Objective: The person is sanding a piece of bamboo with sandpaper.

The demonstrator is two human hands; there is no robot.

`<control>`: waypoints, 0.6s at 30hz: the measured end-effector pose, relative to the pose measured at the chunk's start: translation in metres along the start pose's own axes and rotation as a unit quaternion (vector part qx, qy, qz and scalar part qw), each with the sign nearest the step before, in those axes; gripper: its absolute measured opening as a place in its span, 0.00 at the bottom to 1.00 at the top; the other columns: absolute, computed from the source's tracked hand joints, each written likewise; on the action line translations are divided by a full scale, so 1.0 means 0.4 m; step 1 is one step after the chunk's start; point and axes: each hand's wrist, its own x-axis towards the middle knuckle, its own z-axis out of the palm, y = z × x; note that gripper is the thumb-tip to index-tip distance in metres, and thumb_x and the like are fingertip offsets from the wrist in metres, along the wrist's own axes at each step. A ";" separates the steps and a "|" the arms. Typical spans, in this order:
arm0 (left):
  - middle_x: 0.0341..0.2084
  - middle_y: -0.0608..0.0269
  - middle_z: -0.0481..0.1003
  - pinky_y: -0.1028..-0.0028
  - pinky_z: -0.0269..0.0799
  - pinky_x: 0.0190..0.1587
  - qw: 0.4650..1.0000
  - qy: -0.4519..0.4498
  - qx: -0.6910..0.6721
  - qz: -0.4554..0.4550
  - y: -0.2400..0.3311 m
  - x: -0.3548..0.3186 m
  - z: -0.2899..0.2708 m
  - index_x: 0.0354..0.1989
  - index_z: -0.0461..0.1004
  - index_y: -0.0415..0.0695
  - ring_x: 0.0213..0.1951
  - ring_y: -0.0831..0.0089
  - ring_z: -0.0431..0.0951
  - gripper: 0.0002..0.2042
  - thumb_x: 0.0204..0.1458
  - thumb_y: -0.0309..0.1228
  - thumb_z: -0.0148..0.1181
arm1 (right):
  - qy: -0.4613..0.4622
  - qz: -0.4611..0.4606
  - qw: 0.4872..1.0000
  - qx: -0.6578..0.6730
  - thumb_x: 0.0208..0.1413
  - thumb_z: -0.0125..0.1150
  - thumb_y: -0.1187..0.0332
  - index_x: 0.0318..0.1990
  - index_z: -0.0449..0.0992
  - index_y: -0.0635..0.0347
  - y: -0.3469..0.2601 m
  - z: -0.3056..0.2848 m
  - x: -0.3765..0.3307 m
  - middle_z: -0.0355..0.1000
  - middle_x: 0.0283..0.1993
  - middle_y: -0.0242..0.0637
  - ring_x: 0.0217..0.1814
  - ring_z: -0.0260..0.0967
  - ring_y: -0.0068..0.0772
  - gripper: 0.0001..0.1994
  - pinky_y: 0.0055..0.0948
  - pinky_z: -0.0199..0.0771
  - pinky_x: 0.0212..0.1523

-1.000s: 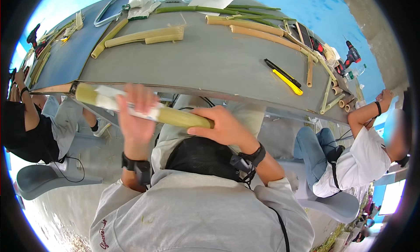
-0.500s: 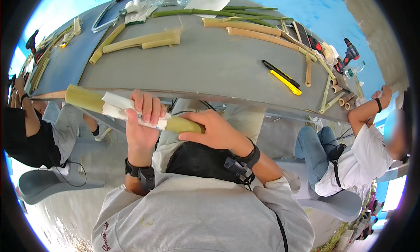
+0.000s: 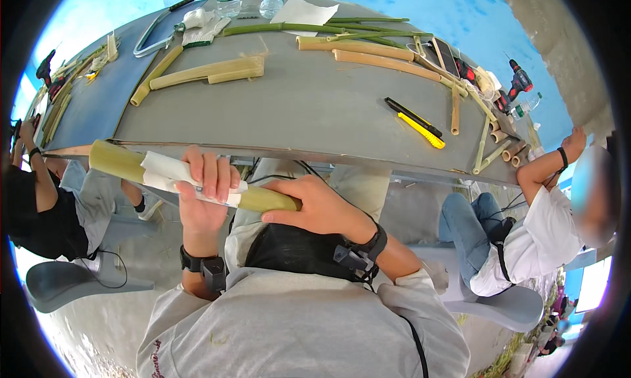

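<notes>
A pale green bamboo tube [image 3: 117,160] lies slantwise across my lap, just off the table's near edge, its left end a little higher. Around its middle wraps a white sheet [image 3: 161,170], paper-like, with small blue marks. My left hand [image 3: 209,187] is closed over that sheet, fingers on top and thumb on the near side. Farther right, my right hand [image 3: 322,204] grips the bare right end of the tube, thumb along its near side. My palms hide part of the sheet and the tube's underside.
On the grey table [image 3: 315,118] lie a yellow-and-black utility knife [image 3: 417,124], split bamboo pieces [image 3: 210,72], green stalks [image 3: 282,28] and a hacksaw [image 3: 158,33]. A cordless drill [image 3: 519,81] stands at the right. One person sits on either side of me.
The whole view has shifted slightly, so the table things sit a bit farther left. Both hands keep their grip on the tube and sheet, with little visible movement along it.
</notes>
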 end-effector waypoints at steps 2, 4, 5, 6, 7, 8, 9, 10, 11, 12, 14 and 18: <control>0.22 0.75 0.59 0.73 0.59 0.39 1.000 -0.006 0.015 -0.001 0.014 0.002 -0.007 0.35 0.62 0.52 0.26 0.79 0.60 0.22 0.60 0.53 0.66 | 0.025 -0.005 0.998 -0.054 0.58 0.72 0.52 0.49 0.82 0.56 0.003 -0.008 -0.005 0.79 0.33 0.46 0.33 0.77 0.50 0.20 0.38 0.74 0.36; 0.22 0.75 0.60 0.71 0.61 0.39 0.993 0.065 -0.063 0.076 0.035 0.005 -0.017 0.35 0.62 0.53 0.26 0.78 0.60 0.21 0.62 0.53 0.65 | 0.029 -0.002 0.997 -0.065 0.57 0.72 0.53 0.51 0.82 0.57 0.009 -0.030 -0.019 0.79 0.35 0.46 0.33 0.76 0.49 0.21 0.37 0.74 0.37; 0.23 0.75 0.60 0.71 0.61 0.39 0.980 0.107 -0.120 0.117 0.043 0.007 -0.021 0.35 0.62 0.53 0.26 0.77 0.60 0.21 0.62 0.54 0.64 | 0.019 0.010 0.998 -0.057 0.57 0.73 0.54 0.53 0.81 0.59 0.012 -0.040 -0.026 0.79 0.36 0.47 0.33 0.76 0.48 0.22 0.36 0.74 0.37; 0.23 0.75 0.60 0.71 0.61 0.39 0.986 0.099 -0.099 0.096 0.048 0.007 -0.024 0.35 0.62 0.53 0.26 0.77 0.60 0.21 0.63 0.54 0.63 | 0.001 0.059 0.996 -0.066 0.57 0.74 0.55 0.54 0.81 0.60 0.013 -0.043 -0.028 0.79 0.37 0.48 0.33 0.76 0.47 0.23 0.35 0.74 0.38; 0.23 0.74 0.59 0.71 0.60 0.39 0.984 0.106 -0.113 0.094 0.048 0.007 -0.024 0.35 0.62 0.53 0.26 0.77 0.60 0.21 0.63 0.54 0.63 | 0.007 0.022 0.998 -0.054 0.56 0.74 0.56 0.54 0.81 0.60 0.016 -0.045 -0.028 0.79 0.37 0.48 0.33 0.76 0.48 0.23 0.35 0.74 0.38; 0.23 0.74 0.59 0.72 0.60 0.39 0.973 0.121 -0.164 0.109 0.044 0.007 -0.023 0.35 0.62 0.52 0.26 0.77 0.59 0.21 0.63 0.54 0.62 | 0.006 0.027 0.998 -0.057 0.56 0.74 0.56 0.54 0.80 0.60 0.016 -0.039 -0.027 0.79 0.37 0.48 0.34 0.76 0.48 0.23 0.35 0.74 0.38; 0.22 0.74 0.59 0.72 0.59 0.39 0.987 0.096 -0.110 0.070 0.036 0.007 -0.020 0.35 0.62 0.52 0.26 0.78 0.59 0.21 0.64 0.53 0.62 | 0.006 0.039 0.997 -0.062 0.56 0.74 0.57 0.55 0.80 0.60 0.018 -0.033 -0.023 0.79 0.37 0.48 0.34 0.76 0.49 0.23 0.35 0.74 0.39; 0.22 0.75 0.59 0.72 0.59 0.39 0.991 0.076 -0.093 0.052 0.026 0.006 -0.017 0.35 0.62 0.52 0.26 0.78 0.59 0.21 0.64 0.53 0.61 | 0.015 0.021 0.998 -0.053 0.57 0.73 0.55 0.53 0.80 0.59 0.019 -0.019 -0.016 0.79 0.35 0.47 0.34 0.76 0.49 0.22 0.36 0.74 0.38; 0.22 0.75 0.59 0.73 0.58 0.40 0.998 0.048 -0.045 0.007 0.018 0.006 -0.013 0.35 0.61 0.51 0.26 0.79 0.59 0.20 0.64 0.52 0.61 | 0.023 0.011 0.999 -0.047 0.58 0.72 0.53 0.52 0.80 0.58 0.020 -0.005 -0.009 0.78 0.34 0.46 0.34 0.76 0.50 0.22 0.37 0.74 0.38; 0.22 0.75 0.59 0.72 0.58 0.39 0.999 0.031 -0.015 -0.028 0.012 0.006 -0.010 0.34 0.62 0.51 0.26 0.79 0.59 0.21 0.64 0.54 0.60 | 0.025 -0.013 0.999 -0.034 0.58 0.71 0.51 0.51 0.80 0.57 0.023 0.003 -0.005 0.78 0.33 0.45 0.34 0.76 0.51 0.22 0.38 0.74 0.37; 0.22 0.75 0.59 0.73 0.58 0.39 0.999 0.041 -0.017 0.016 0.014 0.007 -0.009 0.34 0.62 0.51 0.26 0.79 0.59 0.22 0.63 0.55 0.60 | 0.019 0.012 0.999 -0.050 0.57 0.73 0.55 0.54 0.78 0.59 0.028 0.008 -0.003 0.79 0.37 0.46 0.36 0.76 0.49 0.23 0.37 0.74 0.40; 0.22 0.75 0.57 0.73 0.57 0.38 0.989 0.096 -0.052 0.098 0.069 0.014 -0.022 0.34 0.61 0.51 0.26 0.79 0.58 0.22 0.64 0.54 0.61 | 0.056 -0.002 0.996 -0.075 0.58 0.71 0.54 0.53 0.78 0.55 0.038 -0.030 -0.029 0.79 0.40 0.43 0.40 0.77 0.53 0.21 0.40 0.75 0.40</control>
